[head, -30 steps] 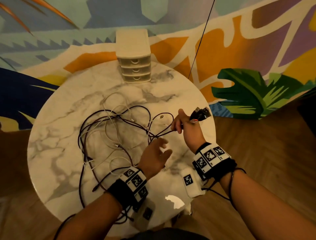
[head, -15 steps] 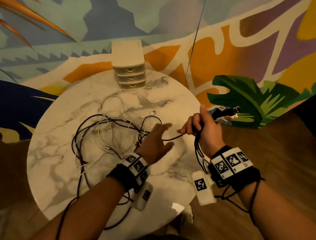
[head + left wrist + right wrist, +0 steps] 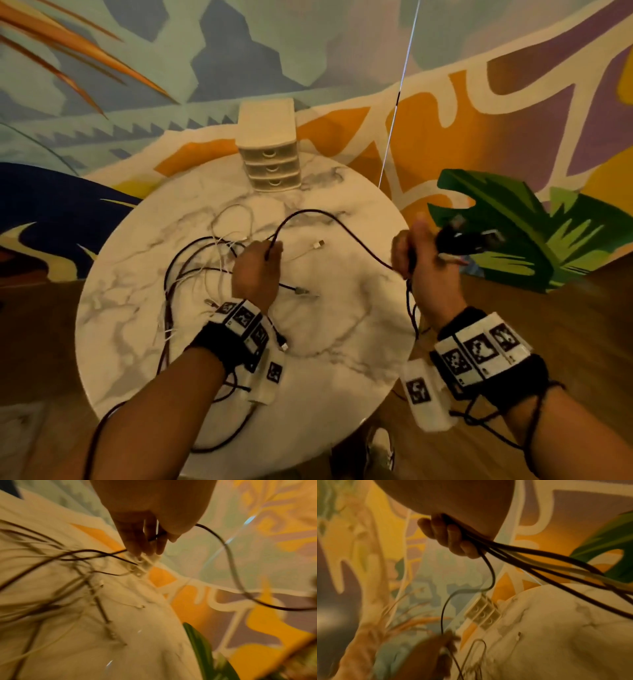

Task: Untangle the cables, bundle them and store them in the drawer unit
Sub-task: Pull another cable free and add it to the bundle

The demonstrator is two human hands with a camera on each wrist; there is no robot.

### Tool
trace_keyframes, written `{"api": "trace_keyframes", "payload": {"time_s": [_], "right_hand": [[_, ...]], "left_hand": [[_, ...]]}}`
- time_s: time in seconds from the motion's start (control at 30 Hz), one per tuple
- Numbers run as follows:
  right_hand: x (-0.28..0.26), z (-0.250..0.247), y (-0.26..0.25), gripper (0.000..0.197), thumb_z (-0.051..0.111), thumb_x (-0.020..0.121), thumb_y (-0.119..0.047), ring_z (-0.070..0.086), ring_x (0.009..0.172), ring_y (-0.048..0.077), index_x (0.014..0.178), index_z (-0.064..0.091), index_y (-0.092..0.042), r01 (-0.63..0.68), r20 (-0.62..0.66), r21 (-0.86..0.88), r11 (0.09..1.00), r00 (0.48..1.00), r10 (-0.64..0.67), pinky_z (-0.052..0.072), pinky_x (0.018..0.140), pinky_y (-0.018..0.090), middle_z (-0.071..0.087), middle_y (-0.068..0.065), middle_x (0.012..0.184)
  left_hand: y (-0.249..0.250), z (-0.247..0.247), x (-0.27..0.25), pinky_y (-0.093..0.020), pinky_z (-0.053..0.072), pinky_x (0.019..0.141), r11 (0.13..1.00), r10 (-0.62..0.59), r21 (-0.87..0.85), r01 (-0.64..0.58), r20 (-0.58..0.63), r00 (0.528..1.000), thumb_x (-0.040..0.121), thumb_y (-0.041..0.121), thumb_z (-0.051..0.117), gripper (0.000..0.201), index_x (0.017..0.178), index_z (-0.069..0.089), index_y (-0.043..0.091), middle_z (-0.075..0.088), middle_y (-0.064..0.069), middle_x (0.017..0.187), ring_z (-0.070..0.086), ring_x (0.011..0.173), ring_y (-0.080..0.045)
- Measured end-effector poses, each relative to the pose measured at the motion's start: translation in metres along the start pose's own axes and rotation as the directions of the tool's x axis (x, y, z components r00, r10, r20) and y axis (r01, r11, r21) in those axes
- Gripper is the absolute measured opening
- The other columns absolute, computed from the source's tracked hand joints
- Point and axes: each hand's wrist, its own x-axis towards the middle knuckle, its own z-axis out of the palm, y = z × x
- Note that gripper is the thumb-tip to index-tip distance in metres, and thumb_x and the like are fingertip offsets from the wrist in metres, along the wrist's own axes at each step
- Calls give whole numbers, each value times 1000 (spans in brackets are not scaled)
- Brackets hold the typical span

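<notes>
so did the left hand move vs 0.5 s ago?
Yes. The left hand has closed onto the black cable and sits a little farther from the table's near edge, toward the drawer unit.

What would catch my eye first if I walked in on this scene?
Probably the black cable arching above the round marble table, strung between the left hand and the right hand, which grips a bunch of cables. A tangle of cables lies left; a small drawer unit stands at the far edge.
</notes>
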Motion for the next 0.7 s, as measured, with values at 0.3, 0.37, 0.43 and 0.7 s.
{"api": "trace_keyframes", "payload": {"time_s": [0.3,0.37,0.43,0.7], "right_hand": [[-4,32,28,53,36,100,-34,44,50,16,57,52,-8,-285,243,-430,856,877,414,37,64,32,49,5,53],[-1,29,31,44,36,100,-24,41,49,15,64,57,-11,-272,237,-377,885,895,377,36,61,30,48,5,53],[2,25,37,40,34,101,-20,38,47,14,80,66,-9,-262,226,-240,935,921,316,33,54,27,45,4,51],[21,-24,25,44,29,101,-21,28,42,12,94,69,-3,-154,-27,156,976,987,160,21,40,18,39,2,47]], "left_hand": [[54,20,-76,-36,50,63,966,245,46,-256,175,954,95,20,47,33,128,51,23,55,6,108,58,75,-19],[42,28,-80,-30,49,65,980,198,-45,-192,227,954,94,19,49,38,132,45,25,51,13,107,55,73,-11],[18,40,-80,-31,51,68,994,69,-106,-39,299,952,93,24,51,32,125,49,24,54,11,104,57,73,-11],[-82,32,-49,-30,35,69,949,-315,57,310,247,916,97,23,46,25,86,61,6,61,-15,92,59,94,-35]]}}
